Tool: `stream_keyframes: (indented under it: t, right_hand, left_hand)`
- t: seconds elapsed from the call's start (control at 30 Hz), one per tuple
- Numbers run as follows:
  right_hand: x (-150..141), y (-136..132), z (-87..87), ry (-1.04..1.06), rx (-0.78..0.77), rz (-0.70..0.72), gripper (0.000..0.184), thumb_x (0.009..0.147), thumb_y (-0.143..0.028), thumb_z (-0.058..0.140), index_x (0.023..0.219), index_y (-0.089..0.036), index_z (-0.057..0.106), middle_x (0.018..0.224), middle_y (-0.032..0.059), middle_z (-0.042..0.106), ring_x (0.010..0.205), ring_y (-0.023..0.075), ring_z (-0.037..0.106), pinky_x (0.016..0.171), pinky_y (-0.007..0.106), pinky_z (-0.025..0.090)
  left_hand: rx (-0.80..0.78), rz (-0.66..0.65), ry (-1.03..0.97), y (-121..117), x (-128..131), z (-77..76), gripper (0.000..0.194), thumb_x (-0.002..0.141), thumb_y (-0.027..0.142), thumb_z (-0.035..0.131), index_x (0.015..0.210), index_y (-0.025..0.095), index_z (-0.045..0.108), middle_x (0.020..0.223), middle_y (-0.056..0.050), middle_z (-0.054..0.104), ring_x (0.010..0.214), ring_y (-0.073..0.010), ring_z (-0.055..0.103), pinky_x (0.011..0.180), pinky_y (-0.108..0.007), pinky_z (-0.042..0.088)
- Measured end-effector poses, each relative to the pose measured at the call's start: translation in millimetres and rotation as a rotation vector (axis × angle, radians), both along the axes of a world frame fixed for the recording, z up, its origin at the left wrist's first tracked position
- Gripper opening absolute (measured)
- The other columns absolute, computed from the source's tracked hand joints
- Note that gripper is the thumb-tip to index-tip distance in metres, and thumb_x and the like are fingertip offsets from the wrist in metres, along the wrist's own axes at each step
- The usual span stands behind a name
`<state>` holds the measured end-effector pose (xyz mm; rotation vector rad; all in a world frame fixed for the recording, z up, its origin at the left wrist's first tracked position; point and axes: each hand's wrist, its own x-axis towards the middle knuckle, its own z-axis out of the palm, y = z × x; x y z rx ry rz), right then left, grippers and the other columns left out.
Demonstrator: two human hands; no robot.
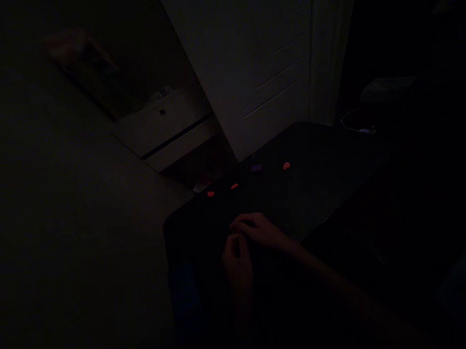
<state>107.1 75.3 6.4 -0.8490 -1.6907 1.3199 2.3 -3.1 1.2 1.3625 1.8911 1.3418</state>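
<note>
In very dim light my left hand (237,260) and my right hand (259,231) meet above the near part of a dark table (312,180). The left fingers are curled, thumb and fingertips close together. My right hand reaches in from the right, its fingers bent down next to the left fingertips. Anything between the fingers is too dark to make out. Beyond the hands lie a small orange-red piece (210,194), a short orange-red bar (235,186), a small dark purple block (256,168) and a pinkish-orange piece (286,165).
A white door (262,55) stands behind the table. At the back left is a pale drawer unit (169,120) with things on top. A thin white cable (346,121) lies at the far right. Something dark blue (184,290) shows at the table's left side.
</note>
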Motion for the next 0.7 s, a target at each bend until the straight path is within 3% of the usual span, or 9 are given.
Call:
stream_keyframes:
  t: [0.37, 0.7]
  right_hand:
    - [-0.8, 0.5, -3.7, 0.020, 0.016, -0.006, 0.024, 0.096, -0.025, 0.054, 0.094, -0.017, 0.076, 0.093, 0.0043, 0.077, 0.088, 0.0186, 0.071, 0.078, 0.027, 0.050]
    - [-0.4, 0.2, -1.4, 0.009, 0.010, -0.005, 0.025, 0.096, -0.026, 0.054, 0.095, -0.017, 0.077, 0.091, 0.0046, 0.077, 0.087, 0.0187, 0.071, 0.077, 0.027, 0.050]
  left_hand:
    - [-0.008, 0.002, -0.038, 0.8, -1.8, -3.5, 0.026, 0.089, 0.042, 0.055, 0.087, 0.019, 0.067, 0.081, -0.004, 0.069, 0.078, -0.0199, 0.066, 0.071, -0.029, 0.050]
    - [0.005, -0.007, -0.032, -0.1, 0.6, 2.6, 0.026, 0.089, 0.042, 0.054, 0.083, 0.018, 0.066, 0.077, -0.004, 0.068, 0.073, -0.0193, 0.065, 0.067, -0.028, 0.051]
